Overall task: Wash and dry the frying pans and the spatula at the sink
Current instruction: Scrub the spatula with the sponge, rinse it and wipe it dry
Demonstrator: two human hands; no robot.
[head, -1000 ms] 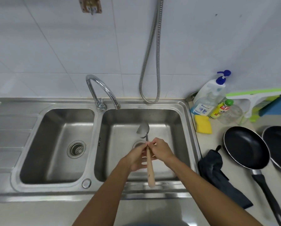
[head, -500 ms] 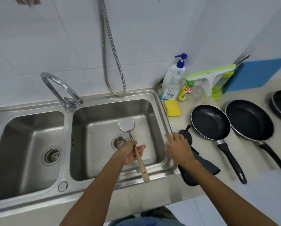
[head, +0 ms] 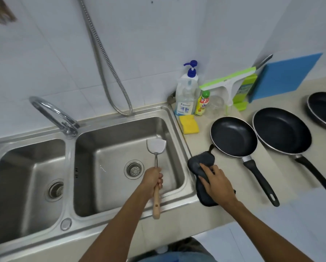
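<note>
Item: spatula (head: 156, 148), steel blade, wooden handle. It is held upright-tilted over the right basin of the sink (head: 185, 148), the blade at 12 o'clock of the left hand (head: 153, 178), which is closed around the handle just above the drain (head: 133, 169). Change noted: a second ago both hands were joined on the handle; the right hand (head: 216, 183) has since been taken off and carried to 3 o'clock, and is now laid flat, fingers spread, on the dark cloth (head: 202, 163) at the bench (head: 200, 144) edge; whether the cloth is yet pinched cannot be told. No water is seen at the tap (head: 52, 115). Judgement: washing of the spatula is taken as finished and drying is about to be started. Frying pans, three: near pan (head: 233, 136) just beside the cloth at 2 o'clock, middle pan (head: 281, 130) beyond it, far pan (head: 323, 109) cut off by the frame edge; all lie on the bench, so their washing is judged outstanding. Accessories at 12 o'clock of the cloth: sponge (head: 189, 124), soap bottle (head: 186, 95).
</note>
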